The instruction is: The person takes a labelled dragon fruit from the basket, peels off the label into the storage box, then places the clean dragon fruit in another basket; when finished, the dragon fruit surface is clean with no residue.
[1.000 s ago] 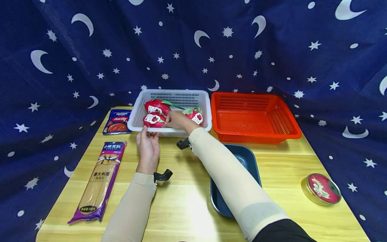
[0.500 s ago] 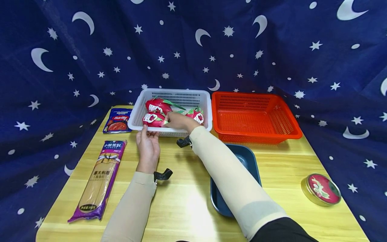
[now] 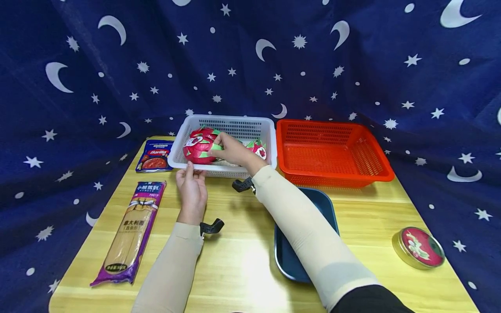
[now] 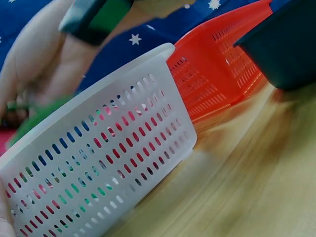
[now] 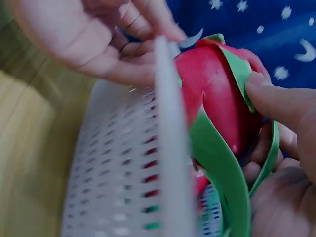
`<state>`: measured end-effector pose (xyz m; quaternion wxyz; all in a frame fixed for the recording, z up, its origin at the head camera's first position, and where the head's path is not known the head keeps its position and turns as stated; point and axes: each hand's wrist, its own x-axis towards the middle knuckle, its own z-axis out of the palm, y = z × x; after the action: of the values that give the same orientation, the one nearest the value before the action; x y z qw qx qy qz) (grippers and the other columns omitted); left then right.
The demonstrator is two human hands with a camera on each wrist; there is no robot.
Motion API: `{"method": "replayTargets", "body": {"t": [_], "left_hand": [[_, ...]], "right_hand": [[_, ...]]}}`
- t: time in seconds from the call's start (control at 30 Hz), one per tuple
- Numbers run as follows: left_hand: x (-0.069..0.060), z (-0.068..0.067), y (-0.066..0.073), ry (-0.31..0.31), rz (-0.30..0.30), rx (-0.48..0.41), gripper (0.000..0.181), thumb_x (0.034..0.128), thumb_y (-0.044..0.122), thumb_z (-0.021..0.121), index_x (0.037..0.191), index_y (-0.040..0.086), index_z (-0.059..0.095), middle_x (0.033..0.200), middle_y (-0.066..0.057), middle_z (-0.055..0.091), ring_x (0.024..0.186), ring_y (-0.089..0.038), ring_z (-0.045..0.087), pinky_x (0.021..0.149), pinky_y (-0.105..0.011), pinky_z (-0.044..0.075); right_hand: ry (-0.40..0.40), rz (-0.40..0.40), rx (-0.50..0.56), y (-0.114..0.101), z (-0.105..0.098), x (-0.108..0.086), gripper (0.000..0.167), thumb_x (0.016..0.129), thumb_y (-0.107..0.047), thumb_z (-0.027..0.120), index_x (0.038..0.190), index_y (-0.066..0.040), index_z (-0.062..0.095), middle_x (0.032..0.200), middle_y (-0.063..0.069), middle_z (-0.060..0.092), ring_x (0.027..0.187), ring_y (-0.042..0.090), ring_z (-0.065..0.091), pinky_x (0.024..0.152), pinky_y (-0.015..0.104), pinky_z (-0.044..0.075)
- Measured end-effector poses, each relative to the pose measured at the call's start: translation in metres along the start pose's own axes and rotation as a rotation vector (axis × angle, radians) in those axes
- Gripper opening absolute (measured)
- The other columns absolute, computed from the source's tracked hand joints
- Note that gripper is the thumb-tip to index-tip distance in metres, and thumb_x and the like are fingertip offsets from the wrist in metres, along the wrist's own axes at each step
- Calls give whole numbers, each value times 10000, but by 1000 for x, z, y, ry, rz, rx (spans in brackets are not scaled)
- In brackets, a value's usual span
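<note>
In the head view a white basket (image 3: 219, 167) stands at the back of the table with several red dragon fruits in it. My right hand (image 3: 231, 150) reaches over its front rim and grips a dragon fruit (image 3: 197, 152) on the left side. The right wrist view shows the thumb lying on a green scale of that dragon fruit (image 5: 217, 84), with the fingers curled behind it. Another labelled dragon fruit (image 3: 259, 151) lies at the basket's right end. My left hand (image 3: 192, 189) pinches the basket's front rim, thumb on top and fingers against the outside.
A red basket (image 3: 325, 178) stands right of the white one. Below my right forearm lies a dark blue tray (image 3: 287, 256). A Barilla sauce pouch (image 3: 154, 158) and a pasta pack (image 3: 131, 230) lie left; a round tin (image 3: 419, 248) sits right. A starry cloth (image 3: 250, 56) hangs behind.
My right hand has risen slightly, lifting and tilting the front dragon fruit so that it now covers much of the one behind. My left hand has stayed on the rim.
</note>
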<state>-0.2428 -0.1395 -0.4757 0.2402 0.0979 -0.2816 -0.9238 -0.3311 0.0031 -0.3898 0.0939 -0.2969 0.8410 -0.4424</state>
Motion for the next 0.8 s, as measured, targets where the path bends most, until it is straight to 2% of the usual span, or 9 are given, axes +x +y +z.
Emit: {"method": "replayTargets", "body": {"t": [0.17,0.27,0.43,0.53,0.67,0.8], "left_hand": [[2,1,-1,-1,6,-2,176,1130,158,482,1190,34,373,1266,-179,498,973,-208,557,880,-306,559],[3,0,0,17,14,-12,157,1128,154,488,1172,33,397,1157,-170,522,918,-210,574,846,-306,570],[2,-2,0,50,11,-2,139,1121,154,505,1136,35,436,1020,-131,577,838,-195,595,784,-294,583],[1,-2,-1,49,8,5,138,1119,155,519,1114,41,441,985,-117,579,807,-175,591,762,-276,577],[1,-5,-1,26,-7,23,166,1122,179,523,1149,44,430,1138,-175,564,892,-187,606,816,-282,570],[2,-8,0,-12,-27,33,216,1123,197,516,1200,32,399,1369,-277,503,1141,-314,608,941,-339,567]], "right_hand": [[52,-86,9,-17,-19,-19,303,1000,-203,770,1126,-60,535,978,84,591,808,198,499,732,300,428],[54,-133,78,-23,-30,-36,277,1006,-167,757,1130,-66,531,998,85,628,819,208,539,741,305,454],[15,-176,215,-23,-40,-70,253,1012,-71,727,1141,-43,511,1062,101,674,870,263,618,738,352,539],[-20,-190,300,-19,-41,-87,240,1011,2,697,1138,-10,494,1068,134,677,905,316,626,761,368,537],[-60,-177,367,-11,-37,-106,243,990,52,699,1112,14,493,1017,144,658,916,283,611,783,316,509],[-116,-154,376,-2,-33,-121,240,981,68,699,1089,24,489,979,144,631,899,237,587,768,296,495]]}}
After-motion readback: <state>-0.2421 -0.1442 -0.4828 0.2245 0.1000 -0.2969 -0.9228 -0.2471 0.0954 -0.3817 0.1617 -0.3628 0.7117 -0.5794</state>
